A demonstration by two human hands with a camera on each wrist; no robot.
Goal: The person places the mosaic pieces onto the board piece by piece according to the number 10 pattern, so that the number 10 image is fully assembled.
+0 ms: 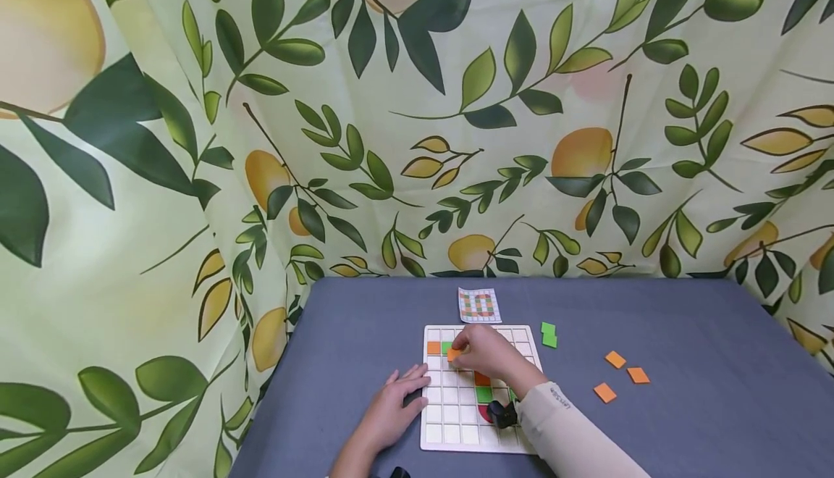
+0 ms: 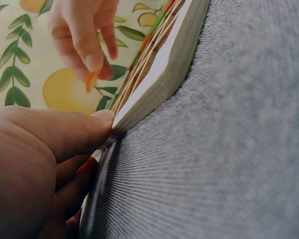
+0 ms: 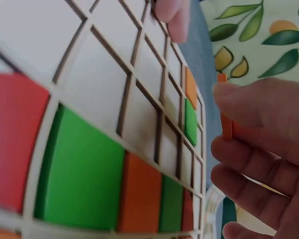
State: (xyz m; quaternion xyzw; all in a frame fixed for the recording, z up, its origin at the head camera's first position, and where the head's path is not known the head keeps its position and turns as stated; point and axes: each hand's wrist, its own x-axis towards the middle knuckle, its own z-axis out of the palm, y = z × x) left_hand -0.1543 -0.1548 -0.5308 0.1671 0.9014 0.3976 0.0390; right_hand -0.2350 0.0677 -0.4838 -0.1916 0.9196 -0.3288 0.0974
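My right hand [image 1: 485, 351] pinches an orange square tile [image 3: 226, 117] between thumb and fingers, just over the upper left part of a white grid board [image 1: 449, 414]. On the board, an orange tile [image 1: 434, 347] and a green tile [image 1: 446, 347] sit side by side in the upper left cells. Further red, green and orange tiles [image 3: 82, 169] fill a column nearer the middle, partly covered by the right forearm. My left hand [image 1: 391, 409] rests at the board's left edge, its thumb [image 2: 84, 127] touching the rim and its fingers extended.
Behind the board lies a printed card [image 1: 479, 305] with a coloured grid pattern. To the right are loose green tiles [image 1: 549, 335] and three loose orange tiles [image 1: 615, 360] on the grey tabletop [image 1: 710, 391]. A leaf-patterned cloth [image 1: 391, 232] hangs behind and at the left.
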